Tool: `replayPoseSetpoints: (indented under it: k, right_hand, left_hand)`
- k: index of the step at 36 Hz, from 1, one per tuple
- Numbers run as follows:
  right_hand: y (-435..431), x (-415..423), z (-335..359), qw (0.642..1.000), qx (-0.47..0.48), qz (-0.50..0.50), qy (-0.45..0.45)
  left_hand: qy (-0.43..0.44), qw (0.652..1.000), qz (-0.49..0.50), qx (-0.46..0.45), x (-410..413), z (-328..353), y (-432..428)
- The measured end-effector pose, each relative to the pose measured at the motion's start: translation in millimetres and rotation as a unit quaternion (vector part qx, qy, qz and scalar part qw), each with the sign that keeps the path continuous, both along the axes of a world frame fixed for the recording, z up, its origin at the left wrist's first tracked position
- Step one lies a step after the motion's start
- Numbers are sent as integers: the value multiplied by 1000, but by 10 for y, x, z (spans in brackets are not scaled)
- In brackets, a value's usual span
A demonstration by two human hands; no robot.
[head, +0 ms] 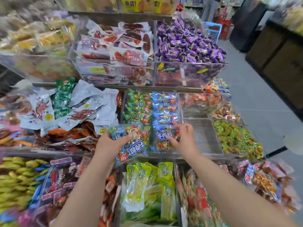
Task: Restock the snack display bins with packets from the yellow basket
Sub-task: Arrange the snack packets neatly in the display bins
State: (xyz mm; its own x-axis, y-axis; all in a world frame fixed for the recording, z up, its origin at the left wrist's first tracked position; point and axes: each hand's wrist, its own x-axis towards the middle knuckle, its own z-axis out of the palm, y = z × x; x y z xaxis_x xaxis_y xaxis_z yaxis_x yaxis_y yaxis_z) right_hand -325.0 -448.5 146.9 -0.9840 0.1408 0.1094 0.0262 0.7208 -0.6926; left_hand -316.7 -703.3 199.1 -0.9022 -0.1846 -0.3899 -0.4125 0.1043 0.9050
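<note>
While the left hand (111, 143) grips the loose blue packet (132, 145) by its left end, thumb laid across the printed face and fingers curled behind, I see that packet tilted, its lettering upside down to the camera, hanging over the front edge of the middle display bin (164, 155). I read the right hand (183, 136) as holding the front blue packet (164, 140), which stands in the bin's right-hand column: the thumb presses on its face and the bent fingers hook over its upper right corner, though motion blur softens the fingertips. The two packets sit just beside each other; I cannot tell whether they touch. Behind the front blue packet, a row of blue packets (164, 108) runs to the back of the bin, and a row of green packets (137, 107) fills the column to its left. Just right of the right hand lies a clear compartment (203, 136), and beyond it a bin of green sweets (236, 138). On the tier above I make out red meat packets (118, 46) and purple sweets (188, 45); left of the middle bin lie grey-white packets (85, 102); on the tier below, between the two forearms, yellow-green packets (147, 182) stand upright
</note>
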Motion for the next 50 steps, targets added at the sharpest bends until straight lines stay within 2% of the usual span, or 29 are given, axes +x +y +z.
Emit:
replayPoseSetpoints:
  k: [2,5,8,10,13,18,23,28,33,42,46,48,50]
  right_hand:
    - [25,30,-37,998,49,33,-15]
    - [105,12,-50,979,189,67,-37]
    - [116,-71,-33,957,284,54,5]
    - [58,-155,-16,953,301,25,22]
    - [-68,-244,-66,943,327,14,-55]
    - [-94,-256,-222,913,395,46,-92]
    - [64,-182,-176,915,387,48,-106]
    - [66,-262,-220,893,423,34,-152]
    - [72,-280,-131,898,396,41,-189]
    - [3,31,119,950,300,28,-77]
    - [-95,230,325,981,154,42,110]
    - [-166,314,420,988,45,86,116]
    - [-256,384,454,991,-26,119,60]
  left_hand:
    - [2,1000,-9,-8,-13,-11,-11]
    - [-21,999,-23,-29,-16,23,3]
    - [-22,999,-31,-15,-16,54,25]
    - [-23,999,-38,2,-18,64,37]
    - [-24,999,-37,17,-43,52,44]
    - [-21,999,-33,24,-42,39,35]
    - [-8,999,-34,40,-70,-39,27]
    - [6,999,-26,37,-65,-59,92]
    - [-10,999,-38,36,-73,-90,113]
    - [-25,997,-45,64,-56,-128,140]
    - [-12,995,-60,74,-38,-112,194]
    - [-14,995,-65,71,-36,-100,228]
    - [-17,995,-64,71,-46,-104,258]
